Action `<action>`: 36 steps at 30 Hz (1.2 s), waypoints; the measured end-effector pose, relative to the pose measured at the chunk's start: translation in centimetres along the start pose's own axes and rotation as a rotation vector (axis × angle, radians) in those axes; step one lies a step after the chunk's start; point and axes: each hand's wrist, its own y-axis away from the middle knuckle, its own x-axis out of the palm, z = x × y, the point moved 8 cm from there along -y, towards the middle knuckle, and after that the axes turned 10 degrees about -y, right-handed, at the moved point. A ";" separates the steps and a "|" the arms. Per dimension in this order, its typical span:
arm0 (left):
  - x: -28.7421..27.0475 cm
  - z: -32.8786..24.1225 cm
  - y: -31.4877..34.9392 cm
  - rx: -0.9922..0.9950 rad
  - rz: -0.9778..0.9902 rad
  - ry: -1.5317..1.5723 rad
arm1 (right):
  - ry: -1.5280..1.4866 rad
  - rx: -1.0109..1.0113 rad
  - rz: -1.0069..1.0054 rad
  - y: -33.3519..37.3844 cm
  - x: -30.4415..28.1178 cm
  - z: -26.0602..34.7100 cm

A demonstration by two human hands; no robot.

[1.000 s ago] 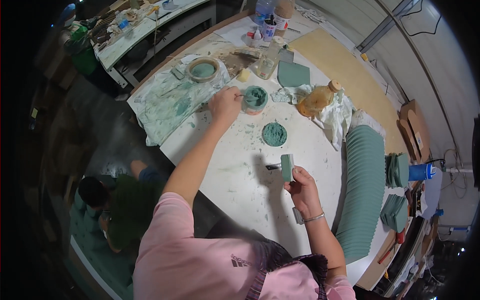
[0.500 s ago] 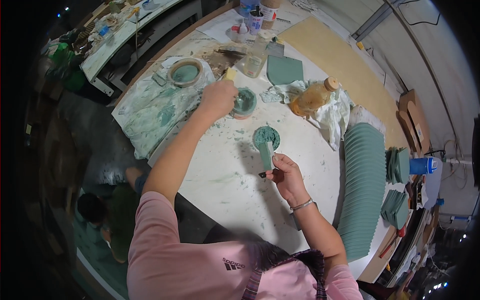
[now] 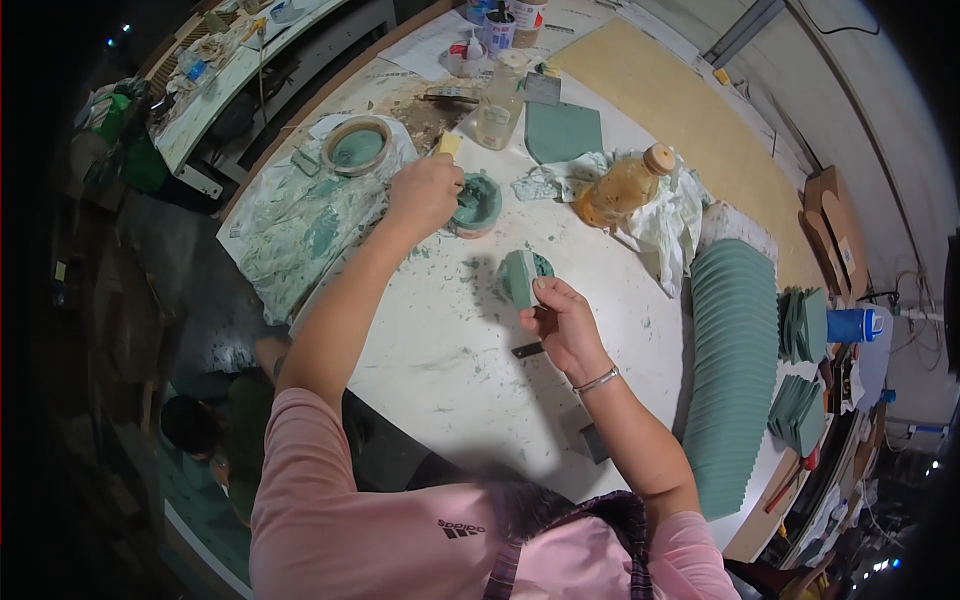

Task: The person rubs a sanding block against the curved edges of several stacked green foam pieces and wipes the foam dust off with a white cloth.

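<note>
My left hand (image 3: 422,194) grips a brush with a pale handle, its tip in a small bowl of green paint (image 3: 476,205) on the white table (image 3: 450,360). My right hand (image 3: 563,318) holds a green-painted flat piece (image 3: 519,278) upright over a round green disc on the table. Green smears cover the tabletop around both hands.
A green-stained plastic sheet (image 3: 310,230) with a tape-like ring (image 3: 357,146) lies at the left. An amber bottle (image 3: 625,186) rests on rags, a clear bottle (image 3: 497,104) beside a green sheet (image 3: 563,132). A long row of green pieces (image 3: 733,370) runs along the right. Another person (image 3: 200,430) crouches below the table.
My right hand lifted the green piece from the table and brought it forward over the disc. My left hand stayed at the paint bowl with the brush.
</note>
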 end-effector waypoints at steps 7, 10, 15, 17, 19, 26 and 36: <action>1.5 1.5 0.6 -0.116 0.101 0.119 | 0.013 -0.047 0.029 -2.2 1.5 1.9; 2.8 4.7 1.7 -0.311 0.083 0.345 | 0.044 -0.069 0.062 -3.1 2.6 2.3; 4.4 8.5 3.4 -0.553 0.048 0.735 | 0.036 -0.092 0.079 -4.4 4.4 2.8; 5.5 8.8 4.5 -0.740 0.083 1.123 | 0.019 -0.096 0.061 -5.2 4.3 2.8; 5.5 8.8 5.2 -0.777 0.095 1.212 | 0.003 -0.098 0.046 -5.7 4.5 2.6; 5.0 6.8 5.8 -0.784 0.076 1.321 | -0.036 -0.055 0.029 -6.0 5.6 1.8; 4.8 6.4 5.3 -0.760 0.023 1.316 | -0.040 -0.027 0.034 -6.6 4.5 1.8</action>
